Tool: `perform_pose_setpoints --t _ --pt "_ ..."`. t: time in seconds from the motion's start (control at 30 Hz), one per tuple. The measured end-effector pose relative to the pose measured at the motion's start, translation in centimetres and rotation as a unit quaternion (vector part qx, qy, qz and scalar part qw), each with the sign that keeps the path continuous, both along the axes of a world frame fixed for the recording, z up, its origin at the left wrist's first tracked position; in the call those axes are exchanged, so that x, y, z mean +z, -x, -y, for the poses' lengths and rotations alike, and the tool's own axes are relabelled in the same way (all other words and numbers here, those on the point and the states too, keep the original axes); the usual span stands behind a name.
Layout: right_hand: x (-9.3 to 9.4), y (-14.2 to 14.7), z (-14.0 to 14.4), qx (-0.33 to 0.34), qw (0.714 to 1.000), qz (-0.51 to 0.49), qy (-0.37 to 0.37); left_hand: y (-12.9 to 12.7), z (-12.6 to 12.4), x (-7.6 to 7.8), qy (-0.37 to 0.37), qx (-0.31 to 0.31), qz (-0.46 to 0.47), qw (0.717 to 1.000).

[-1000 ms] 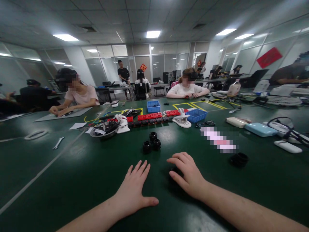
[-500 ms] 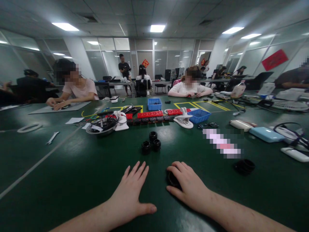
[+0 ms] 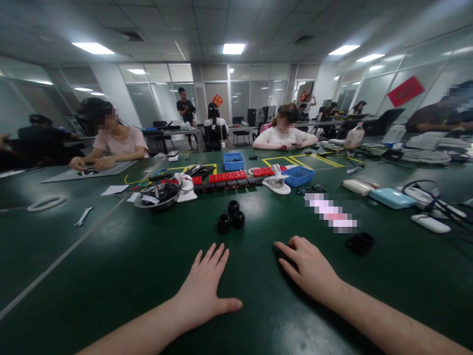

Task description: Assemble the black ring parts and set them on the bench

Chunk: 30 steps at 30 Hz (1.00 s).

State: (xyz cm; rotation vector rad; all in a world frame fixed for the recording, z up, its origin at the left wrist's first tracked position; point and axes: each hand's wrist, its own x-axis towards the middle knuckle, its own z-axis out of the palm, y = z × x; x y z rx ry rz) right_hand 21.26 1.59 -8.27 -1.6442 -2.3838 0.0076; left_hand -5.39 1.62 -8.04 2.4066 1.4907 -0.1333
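And here sit three glossy black ring-like pieces [image 3: 239, 219], bunched in a tight triangle on the dark green tabletop [image 3: 111, 286], rounded sides catching the light, one at the back and two in front. The left hand [image 3: 202, 283] is just on the near side of them, palm down, fingers fanned wide, thumb stuck out. Over to the right hand [image 3: 312, 268]: fingers bent, thumb and forefinger parted, pointing inward.

Green surface runs between the two hands and stretches left to a pale straight line [image 3: 66, 256]. Beyond the trio, a silver metal bowl [image 3: 157, 209] heaped with dark cables, a long red-and-black row of blocks [image 3: 227, 177] and a white plastic clip stand [image 3: 276, 186] bound the far side.

Now the tricky bits: something dark shows at the right fingertips, piece or shadow, so whether that hand grips anything, I cannot tell. A black lump [image 3: 362, 243] farther right blurs into gloom; a pinkish strip [image 3: 330, 212] is pixelated. Both forearms run out of frame.
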Motion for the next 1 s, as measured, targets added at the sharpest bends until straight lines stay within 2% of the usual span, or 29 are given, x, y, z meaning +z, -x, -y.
perform_pose_setpoints --t 0.2,0.6,0.83,1.0 --pt "-0.5 -4.5 2.7 -0.051 0.998 0.006 -0.023 0.0 0.2 0.1 0.002 0.0 0.012 1.0" --pt "-1.8 -11.8 7.0 -0.144 0.99 -0.008 -0.01 0.1 0.5 -0.3 -0.022 0.001 0.007 1.0" --pt "-2.5 -16.2 7.1 -0.228 0.973 0.008 -0.019 0.0 0.6 -0.2 -0.031 0.003 0.013 0.999" --pt "-1.1 -17.3 5.7 -0.255 0.962 -0.071 -0.065 0.1 0.7 -0.1 -0.036 0.002 0.021 0.999"
